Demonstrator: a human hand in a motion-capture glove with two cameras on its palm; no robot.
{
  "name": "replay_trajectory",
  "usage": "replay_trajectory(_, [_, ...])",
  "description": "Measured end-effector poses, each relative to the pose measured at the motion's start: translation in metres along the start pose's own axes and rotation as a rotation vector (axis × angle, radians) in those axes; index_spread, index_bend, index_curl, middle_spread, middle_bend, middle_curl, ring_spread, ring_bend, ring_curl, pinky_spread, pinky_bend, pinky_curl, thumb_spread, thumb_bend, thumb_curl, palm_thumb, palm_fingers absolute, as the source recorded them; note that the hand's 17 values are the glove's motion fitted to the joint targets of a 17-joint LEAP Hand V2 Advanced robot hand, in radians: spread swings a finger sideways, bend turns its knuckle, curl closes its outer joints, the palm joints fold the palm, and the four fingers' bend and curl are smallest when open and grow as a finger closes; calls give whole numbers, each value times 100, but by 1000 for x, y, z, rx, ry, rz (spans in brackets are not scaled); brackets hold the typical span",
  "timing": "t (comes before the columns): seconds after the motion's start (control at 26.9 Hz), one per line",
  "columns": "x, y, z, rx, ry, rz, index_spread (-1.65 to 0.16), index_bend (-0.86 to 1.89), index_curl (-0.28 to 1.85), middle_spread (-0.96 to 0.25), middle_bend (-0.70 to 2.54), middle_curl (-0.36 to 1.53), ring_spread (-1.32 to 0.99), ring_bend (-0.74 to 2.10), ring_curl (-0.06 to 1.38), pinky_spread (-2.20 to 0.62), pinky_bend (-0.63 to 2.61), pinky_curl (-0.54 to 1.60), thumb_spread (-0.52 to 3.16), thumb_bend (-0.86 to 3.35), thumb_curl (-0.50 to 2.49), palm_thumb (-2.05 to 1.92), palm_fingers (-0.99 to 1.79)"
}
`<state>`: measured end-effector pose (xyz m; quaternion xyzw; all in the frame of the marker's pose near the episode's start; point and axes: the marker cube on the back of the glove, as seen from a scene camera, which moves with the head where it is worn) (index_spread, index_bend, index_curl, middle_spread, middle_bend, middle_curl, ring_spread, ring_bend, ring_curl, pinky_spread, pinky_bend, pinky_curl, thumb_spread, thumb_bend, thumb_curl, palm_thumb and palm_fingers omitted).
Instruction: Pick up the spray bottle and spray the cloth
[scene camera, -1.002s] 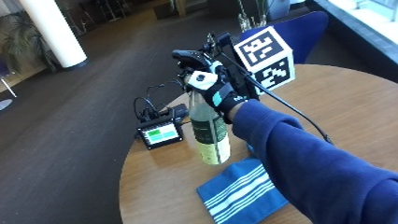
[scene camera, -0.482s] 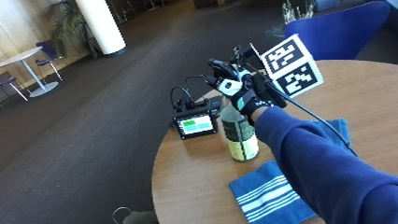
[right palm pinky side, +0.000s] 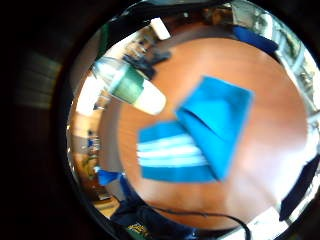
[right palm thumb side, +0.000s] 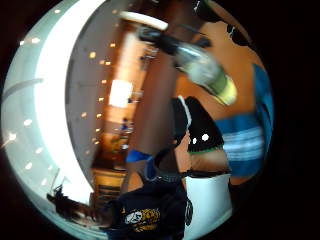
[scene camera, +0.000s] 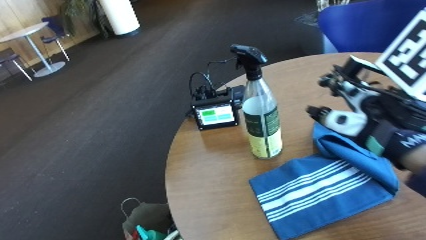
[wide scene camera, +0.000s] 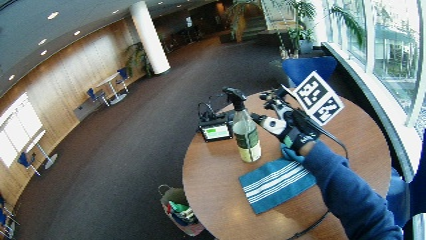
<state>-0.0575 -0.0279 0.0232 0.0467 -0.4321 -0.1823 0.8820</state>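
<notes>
The clear spray bottle (scene camera: 263, 120) with a black trigger head and a green-and-yellow label stands upright on the round wooden table (scene camera: 213, 170), with nothing touching it. My gloved right hand (scene camera: 389, 135) hovers to its right, apart from it and holding nothing. Below the hand lies the blue cloth (scene camera: 319, 192) with white stripes, its far part folded over in a raised hump. The wide outside view shows the same layout: bottle (wide scene camera: 245, 135), hand (wide scene camera: 296, 135), cloth (wide scene camera: 276, 182). Both palm views look down on the bottle (right palm pinky side: 130, 87) (right palm thumb side: 205, 72) and the cloth (right palm pinky side: 175, 157) (right palm thumb side: 245, 142).
A small black device with a green screen (scene camera: 214, 115) and its cables sit at the table's edge behind the bottle. A bag (scene camera: 143, 225) stands on the floor by the table. A blue chair (scene camera: 373, 25) is at the far side.
My hand gripped the bottle's neck in both earlier frames; now it has let go and moved right, over the cloth. The bottle stays standing. The outside camera has shifted too.
</notes>
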Motion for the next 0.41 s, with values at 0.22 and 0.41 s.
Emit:
replay_trajectory(0.22, [84,122,-47,-120,477,364,-38,24,31,-1,30,36,-1,23,30,22,26,32,116,-3,44,66,26])
replay_trajectory(0.41, [152,178,-36,-223,553,609,-39,18,31,6,20,33,6,10,24,24,42,37,118,-9,37,46,3])
